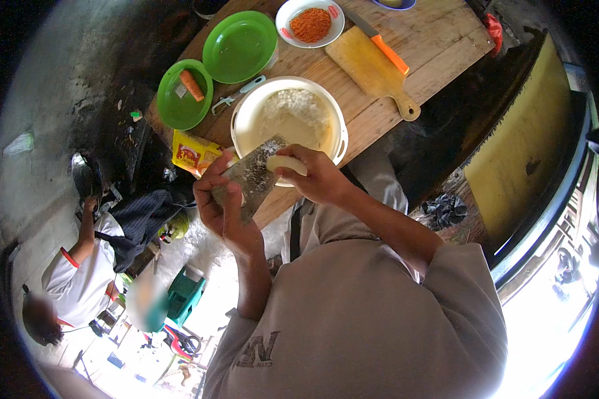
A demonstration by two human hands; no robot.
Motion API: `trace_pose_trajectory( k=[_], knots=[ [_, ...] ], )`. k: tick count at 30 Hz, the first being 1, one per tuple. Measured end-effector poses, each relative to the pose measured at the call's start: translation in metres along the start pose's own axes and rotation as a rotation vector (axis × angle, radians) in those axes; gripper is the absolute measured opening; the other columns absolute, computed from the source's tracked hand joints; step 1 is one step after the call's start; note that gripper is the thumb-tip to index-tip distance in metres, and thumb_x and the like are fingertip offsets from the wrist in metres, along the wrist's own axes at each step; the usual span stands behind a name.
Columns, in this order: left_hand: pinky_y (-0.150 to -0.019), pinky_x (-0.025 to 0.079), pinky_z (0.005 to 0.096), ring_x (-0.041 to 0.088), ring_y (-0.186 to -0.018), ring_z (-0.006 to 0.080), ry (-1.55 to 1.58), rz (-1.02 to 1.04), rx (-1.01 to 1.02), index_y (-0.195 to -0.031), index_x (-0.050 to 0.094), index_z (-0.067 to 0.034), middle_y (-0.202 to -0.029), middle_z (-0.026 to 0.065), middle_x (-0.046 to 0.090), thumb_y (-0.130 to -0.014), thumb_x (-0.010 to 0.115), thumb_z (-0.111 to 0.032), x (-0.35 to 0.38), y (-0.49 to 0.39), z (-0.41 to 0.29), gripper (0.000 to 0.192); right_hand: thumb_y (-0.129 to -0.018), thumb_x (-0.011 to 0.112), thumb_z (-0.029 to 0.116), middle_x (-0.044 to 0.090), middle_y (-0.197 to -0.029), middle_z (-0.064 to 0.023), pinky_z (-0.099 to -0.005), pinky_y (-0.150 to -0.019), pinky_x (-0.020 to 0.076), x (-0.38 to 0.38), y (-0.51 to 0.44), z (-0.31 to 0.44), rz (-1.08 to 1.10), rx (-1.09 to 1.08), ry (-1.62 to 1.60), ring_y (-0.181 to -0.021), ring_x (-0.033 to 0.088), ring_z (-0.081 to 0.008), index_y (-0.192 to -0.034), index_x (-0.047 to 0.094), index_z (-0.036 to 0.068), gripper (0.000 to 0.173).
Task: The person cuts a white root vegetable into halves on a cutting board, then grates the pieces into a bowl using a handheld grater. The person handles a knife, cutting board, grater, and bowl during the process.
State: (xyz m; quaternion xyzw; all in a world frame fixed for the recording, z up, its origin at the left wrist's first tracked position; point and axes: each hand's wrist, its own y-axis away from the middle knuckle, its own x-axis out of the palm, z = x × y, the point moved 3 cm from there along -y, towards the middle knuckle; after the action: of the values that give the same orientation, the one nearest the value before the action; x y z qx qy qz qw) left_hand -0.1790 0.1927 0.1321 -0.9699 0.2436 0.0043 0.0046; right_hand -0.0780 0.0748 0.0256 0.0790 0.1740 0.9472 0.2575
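My left hand (pixel 229 199) grips a flat metal grater (pixel 254 174), tilted over the near rim of a white plastic basin (pixel 239 114). White powder or shreds cling to the grater's face. In my right hand (pixel 314 174) is a pale, rounded peeled piece of food (pixel 287 164), pressed to or just beside the grater's upper right edge. Inside the basin lie white flour (pixel 297 107) and a pale mass or liquid. Left of the basin rests a peeler (pixel 239 94) with a light blue handle.
Around the basin on the wooden table (pixel 374 119) are a green plate with a carrot (pixel 192 86), a larger green plate (pixel 239 47), a bowl of orange shreds (pixel 310 25), a cutting board (pixel 364 65) with an orange-handled knife (pixel 389 54), and a yellow packet (pixel 192 152). Another person (pixel 80 279) is at lower left.
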Motion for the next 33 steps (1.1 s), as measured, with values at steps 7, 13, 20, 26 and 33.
trace_pose_trajectory(
  k=[7,13,20,26,33],
  knots=[
    [-0.109,0.039,0.0468,0.061,-0.115,0.0285,-0.058,-0.005,0.033,-0.091,0.048,-0.006,-0.1,0.0123,0.063,-0.09,0.063,-0.003,-0.003,-0.006,0.002,0.016,-0.097,0.074,0.016,0.073,-0.108,-0.0117,-0.0307,-0.091,0.0535,0.001,-0.008,-0.004,-0.006,-0.094,-0.028,-0.104,0.067,-0.0142,-0.123,0.066,-0.002,0.033],
    [-0.102,0.045,0.0429,0.065,-0.111,0.0282,-0.091,0.053,0.064,-0.09,0.051,-0.006,-0.103,0.014,0.07,-0.092,0.062,-0.006,-0.007,-0.012,0.003,0.011,-0.097,0.074,0.015,0.075,-0.104,-0.0104,-0.028,-0.091,0.0532,0.003,-0.01,-0.017,0.002,-0.054,0.014,-0.1,0.068,-0.0129,-0.121,0.069,-0.003,0.031],
    [-0.099,0.045,0.0437,0.062,-0.104,0.0273,-0.103,0.053,0.08,-0.085,0.047,-0.006,-0.09,0.0086,0.059,-0.093,0.06,-0.004,-0.011,-0.015,0.001,0.015,-0.095,0.074,0.026,0.077,-0.098,-0.0161,-0.0368,-0.082,0.0555,0.005,-0.024,-0.028,-0.036,-0.005,-0.151,-0.091,0.073,-0.0202,-0.112,0.074,-0.001,0.031],
    [-0.099,0.046,0.0464,0.061,-0.097,0.0256,-0.067,0.079,0.114,-0.087,0.048,-0.005,-0.09,0.0091,0.058,-0.094,0.058,-0.006,-0.014,-0.016,0.005,0.012,-0.095,0.073,0.025,0.077,-0.096,-0.0192,-0.0378,-0.08,0.0564,0.006,-0.021,-0.019,-0.106,-0.035,-0.046,-0.086,0.074,-0.0247,-0.109,0.075,-0.002,0.03],
    [-0.1,0.045,0.0478,0.061,-0.1,0.0272,-0.103,0.077,0.082,-0.087,0.047,-0.005,-0.09,0.01,0.058,-0.095,0.058,-0.006,-0.026,-0.018,0.005,0.013,-0.096,0.073,0.024,0.076,-0.093,-0.0106,-0.031,-0.08,0.0547,0.011,-0.022,-0.023,-0.087,0.092,-0.044,-0.086,0.068,-0.0159,-0.114,0.074,-0.003,0.032]
  ],
)
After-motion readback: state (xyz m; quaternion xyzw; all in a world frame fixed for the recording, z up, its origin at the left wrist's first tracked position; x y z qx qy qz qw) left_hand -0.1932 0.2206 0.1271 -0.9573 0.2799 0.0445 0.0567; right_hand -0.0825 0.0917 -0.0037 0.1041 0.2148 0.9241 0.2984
